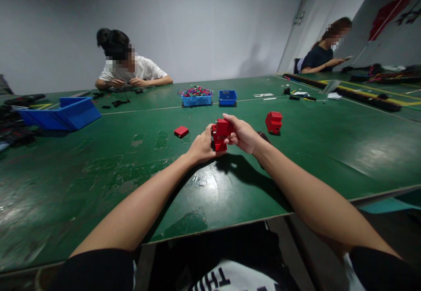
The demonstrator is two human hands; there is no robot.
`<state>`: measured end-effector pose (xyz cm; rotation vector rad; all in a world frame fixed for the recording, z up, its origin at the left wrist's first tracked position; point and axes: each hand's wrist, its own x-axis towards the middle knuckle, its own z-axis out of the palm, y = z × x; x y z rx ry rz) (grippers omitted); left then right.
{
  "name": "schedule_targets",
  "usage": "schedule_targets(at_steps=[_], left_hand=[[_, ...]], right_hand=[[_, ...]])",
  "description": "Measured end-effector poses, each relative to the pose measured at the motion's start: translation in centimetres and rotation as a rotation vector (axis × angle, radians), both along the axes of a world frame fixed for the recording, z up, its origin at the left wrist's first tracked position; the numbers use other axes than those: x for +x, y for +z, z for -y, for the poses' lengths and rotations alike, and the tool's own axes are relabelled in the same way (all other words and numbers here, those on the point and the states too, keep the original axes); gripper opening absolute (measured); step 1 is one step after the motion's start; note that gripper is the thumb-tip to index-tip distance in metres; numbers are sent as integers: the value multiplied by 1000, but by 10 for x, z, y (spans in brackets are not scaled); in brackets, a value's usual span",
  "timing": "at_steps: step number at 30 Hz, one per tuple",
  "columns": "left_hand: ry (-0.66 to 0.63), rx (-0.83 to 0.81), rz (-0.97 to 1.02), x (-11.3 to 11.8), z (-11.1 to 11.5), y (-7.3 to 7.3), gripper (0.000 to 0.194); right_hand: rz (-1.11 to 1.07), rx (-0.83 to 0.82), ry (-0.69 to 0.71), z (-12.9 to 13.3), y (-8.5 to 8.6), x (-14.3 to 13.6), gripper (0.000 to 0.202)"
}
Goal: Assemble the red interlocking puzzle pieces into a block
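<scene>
Above the table's near middle, both hands are closed around a red blocky part [221,129] that looks like a plastic casing with a stepped shape. My left hand [200,147] grips its left side and lower end. From the right, my right hand [245,134] holds the upper portion, thumb on top and fingers curled at the side. Whether it is one piece or several joined pieces I cannot tell. A flat red square piece [181,131] lies left of my hands. To their right stands another red blocky part [274,122]. A dark object [264,137] is partly hidden behind my right wrist.
On the green table [315,150] are a light-blue bin [196,101] heaped with colourful small pieces, a small blue bin [227,98] and a large blue bin [62,117]. One person [138,71] works across the table; another [320,58] sits far right. A dark rail [345,93] runs along the right.
</scene>
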<state>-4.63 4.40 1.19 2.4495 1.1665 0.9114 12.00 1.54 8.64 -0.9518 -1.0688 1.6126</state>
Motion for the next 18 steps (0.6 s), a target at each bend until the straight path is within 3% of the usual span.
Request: schedule_targets(at_steps=[6,13,18], left_hand=[[5,0,-5,0,-1,-1,104],[0,8,2,0,-3,-4,103],[-1,10,0,-1,-4,-5,103]], right_hand=[[-6,6,25,-2,-3,0,33],[54,-134,-42,0,4,-1,70],[49,-153,-84,-2,2,-2,66]])
